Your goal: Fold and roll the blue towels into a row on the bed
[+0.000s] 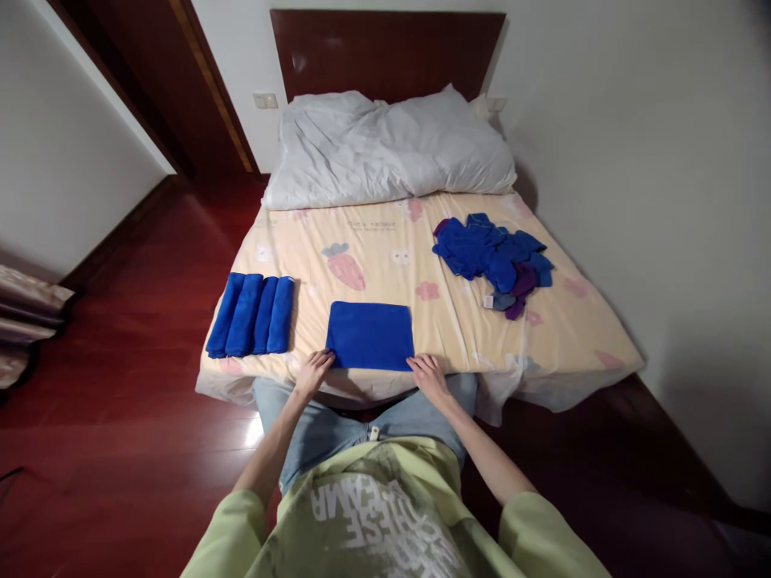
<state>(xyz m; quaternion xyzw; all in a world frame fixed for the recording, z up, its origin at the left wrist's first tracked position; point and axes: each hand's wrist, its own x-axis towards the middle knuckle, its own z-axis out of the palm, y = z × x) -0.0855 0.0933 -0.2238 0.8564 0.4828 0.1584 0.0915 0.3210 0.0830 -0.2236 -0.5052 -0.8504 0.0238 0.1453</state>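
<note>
A blue towel (pixel 369 335) lies flat as a neat rectangle near the bed's front edge. My left hand (pixel 314 372) pinches its near left corner, and my right hand (pixel 429 377) pinches the near right corner. Both hands rest low, close to the mattress edge, with fingertips partly hidden against the cloth. To the left, several rolled blue towels (pixel 246 315) lie side by side in a row. A loose heap of crumpled cloths (pixel 482 249), mostly blue with some purple and a pale tag, sits on the right side of the bed.
The bed (pixel 373 281) has a pale yellow sheet with carrot prints. A bunched white quilt (pixel 385 152) lies against the dark headboard (pixel 385 52). A white wall (pixel 650 201) stands to the right; a curtain (pixel 27 313) hangs at far left above the red floor (pixel 132 345).
</note>
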